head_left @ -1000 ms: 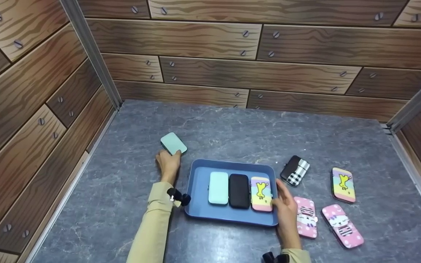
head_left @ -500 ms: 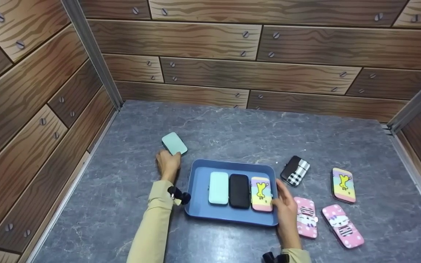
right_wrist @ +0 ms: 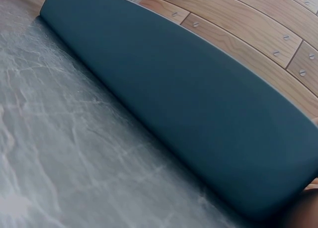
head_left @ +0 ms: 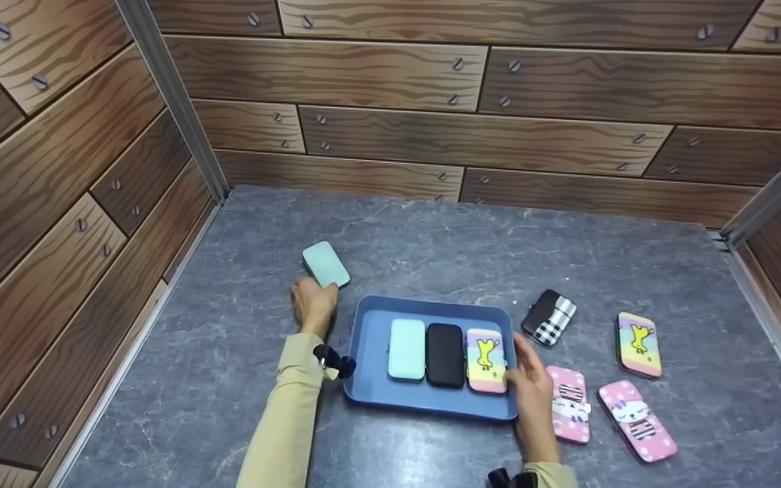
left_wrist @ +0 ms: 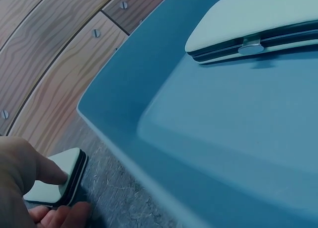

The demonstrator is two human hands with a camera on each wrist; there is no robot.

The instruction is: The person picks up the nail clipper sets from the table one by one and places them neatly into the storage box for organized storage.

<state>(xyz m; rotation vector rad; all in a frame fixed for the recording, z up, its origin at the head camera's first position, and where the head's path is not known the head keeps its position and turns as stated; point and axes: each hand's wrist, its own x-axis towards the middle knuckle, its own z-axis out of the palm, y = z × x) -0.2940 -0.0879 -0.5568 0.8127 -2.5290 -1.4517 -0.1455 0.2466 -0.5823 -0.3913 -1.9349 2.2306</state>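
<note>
Tabletop point(head_left: 431, 251): eight cases point(head_left: 326, 263), one tray point(head_left: 370, 369)

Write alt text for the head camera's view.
A person's left hand pinches a mint case beside a blue tray holding three cases, while the right hand grips the tray's right side. Four patterned cases lie to the tray's right.

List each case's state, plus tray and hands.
Tray: upright, partly filled
Held mint case: shut
Tray mint case: shut
Black case: shut
Tray pastel case: shut
Loose pastel case: shut
Plaid case: shut
Pink case nearest tray: shut
Other pink case: shut
Left hand: pinching held mint case
Right hand: gripping tray rim
</note>
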